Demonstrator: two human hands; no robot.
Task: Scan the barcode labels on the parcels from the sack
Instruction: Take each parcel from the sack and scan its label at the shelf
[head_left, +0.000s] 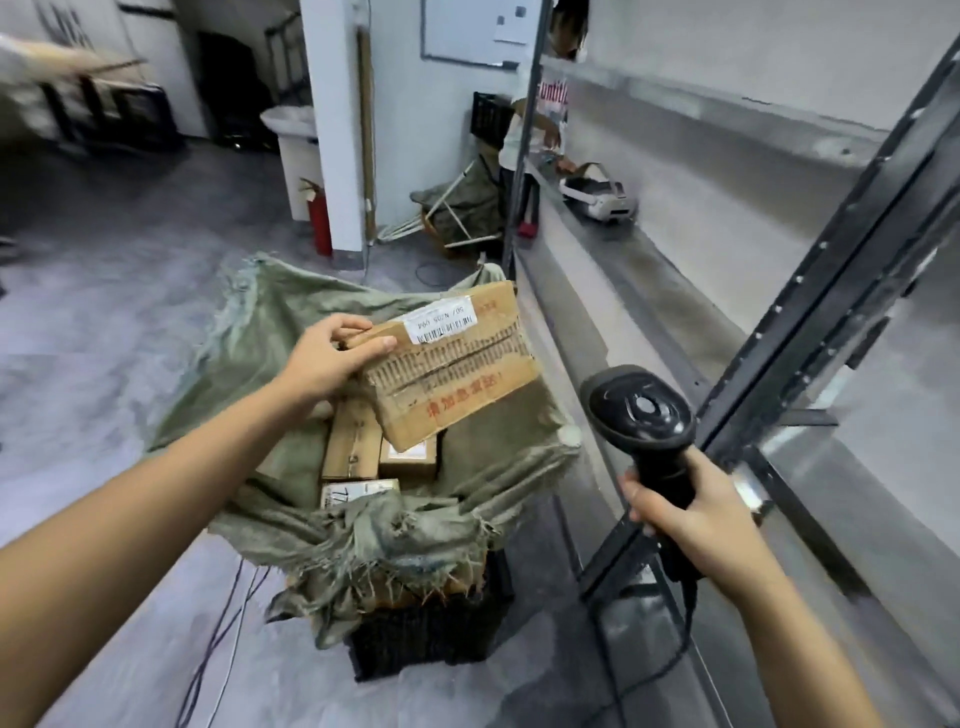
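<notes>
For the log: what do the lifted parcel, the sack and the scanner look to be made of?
Parcel: brown corrugated cardboard, matte and scuffed, with a torn strip baring the fluting; its label looks like white paper.
Sack: coarse woven grey-green fabric, probably plastic weave, going by the frayed threads at its rim.
Scanner: black moulded plastic, apparently, semi-glossy with highlights on the head.

Even indoor light; edges warped, perhaps motion-blurred.
</notes>
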